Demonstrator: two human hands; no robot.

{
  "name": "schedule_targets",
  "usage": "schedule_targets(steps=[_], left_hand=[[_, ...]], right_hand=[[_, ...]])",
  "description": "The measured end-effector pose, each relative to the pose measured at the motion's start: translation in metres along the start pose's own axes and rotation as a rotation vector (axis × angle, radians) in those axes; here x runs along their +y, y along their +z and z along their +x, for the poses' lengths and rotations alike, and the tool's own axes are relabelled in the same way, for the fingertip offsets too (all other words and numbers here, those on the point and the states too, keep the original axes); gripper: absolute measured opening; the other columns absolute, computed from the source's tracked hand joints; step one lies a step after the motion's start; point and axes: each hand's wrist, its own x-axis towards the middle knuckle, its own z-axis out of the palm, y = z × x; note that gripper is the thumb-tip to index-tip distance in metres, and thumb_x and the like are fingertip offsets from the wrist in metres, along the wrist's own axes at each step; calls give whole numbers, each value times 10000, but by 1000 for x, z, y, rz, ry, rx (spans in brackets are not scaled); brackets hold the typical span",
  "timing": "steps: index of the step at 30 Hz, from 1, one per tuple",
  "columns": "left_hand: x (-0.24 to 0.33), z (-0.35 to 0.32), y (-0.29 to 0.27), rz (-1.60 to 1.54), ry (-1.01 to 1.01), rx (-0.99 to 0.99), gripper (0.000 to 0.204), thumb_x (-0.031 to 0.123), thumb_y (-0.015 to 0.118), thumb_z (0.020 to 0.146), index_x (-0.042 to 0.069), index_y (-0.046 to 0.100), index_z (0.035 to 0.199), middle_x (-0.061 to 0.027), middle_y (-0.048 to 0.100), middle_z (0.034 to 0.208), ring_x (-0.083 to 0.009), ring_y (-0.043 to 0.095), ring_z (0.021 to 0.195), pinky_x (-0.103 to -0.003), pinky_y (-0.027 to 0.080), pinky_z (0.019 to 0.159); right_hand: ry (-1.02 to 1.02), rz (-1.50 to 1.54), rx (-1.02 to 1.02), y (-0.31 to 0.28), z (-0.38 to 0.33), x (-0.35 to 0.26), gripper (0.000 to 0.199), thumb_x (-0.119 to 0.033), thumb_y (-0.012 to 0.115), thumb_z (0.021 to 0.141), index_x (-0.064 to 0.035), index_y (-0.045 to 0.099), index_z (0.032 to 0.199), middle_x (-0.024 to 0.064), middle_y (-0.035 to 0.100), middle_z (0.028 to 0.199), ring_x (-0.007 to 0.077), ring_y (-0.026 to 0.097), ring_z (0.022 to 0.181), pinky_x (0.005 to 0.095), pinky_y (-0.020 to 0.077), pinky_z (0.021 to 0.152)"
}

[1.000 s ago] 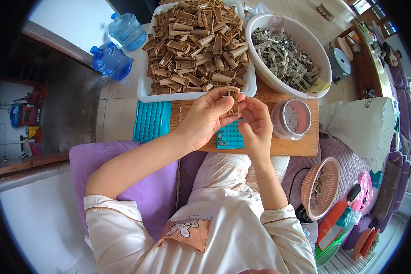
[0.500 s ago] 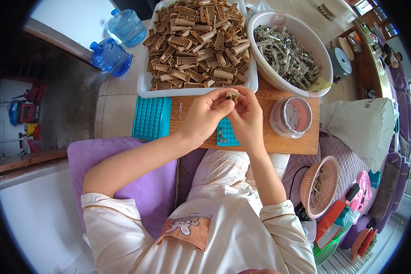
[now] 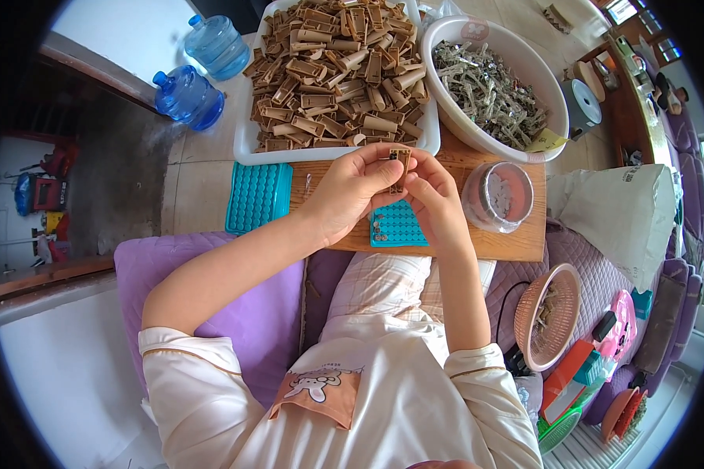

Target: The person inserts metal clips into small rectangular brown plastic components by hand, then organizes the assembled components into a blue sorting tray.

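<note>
A small brown plastic casing point(image 3: 400, 169) stands upright between my hands above the table's front half, its hollow side partly visible. My left hand point(image 3: 358, 184) pinches it with thumb and fingers from the left. From the other side my right hand point(image 3: 438, 194) grips its edge, the fingertips partly hidden. Under the hands lies a teal tray point(image 3: 403, 227) with round pockets, a few small round metal pieces along its left side. Behind them, a white bin point(image 3: 336, 156) is heaped with similar brown casings point(image 3: 328, 86).
A stack of teal pocketed trays point(image 3: 260, 197) stands on the wooden table point(image 3: 465, 248) at left. A clear round tub point(image 3: 499, 199) with pale pieces sits at right. Behind it, a large pale basin point(image 3: 551, 148) holds clear and metallic parts. Blue water bottles point(image 3: 189, 98) stand far left.
The casing has turned from end-on to upright, showing more of its length. My right hand has shifted slightly right, and the teal tray beneath is more exposed.
</note>
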Motion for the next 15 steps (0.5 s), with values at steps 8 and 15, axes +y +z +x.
schedule_targets(steps=[8, 15], left_hand=[[-1, -2, 3, 30, 14, 17, 264, 146, 488, 858, 52, 462, 1103, -29, 531, 1036, -119, 525, 955, -289, 456, 841], [0, -4, 4, 41, 6, 42, 272, 160, 489, 858, 65, 453, 1110, -28, 536, 1011, -116, 538, 931, -277, 498, 753]], right_hand=[[-31, -94, -28, 3, -1, 2, 352, -15, 508, 747, 4, 455, 1094, -1, 505, 858, 64, 482, 795, 206, 405, 730], [-29, -76, -126, -8, -4, 10, 336, -62, 498, 794, -9, 434, 1120, 11, 490, 904, 86, 495, 845, 232, 419, 751]])
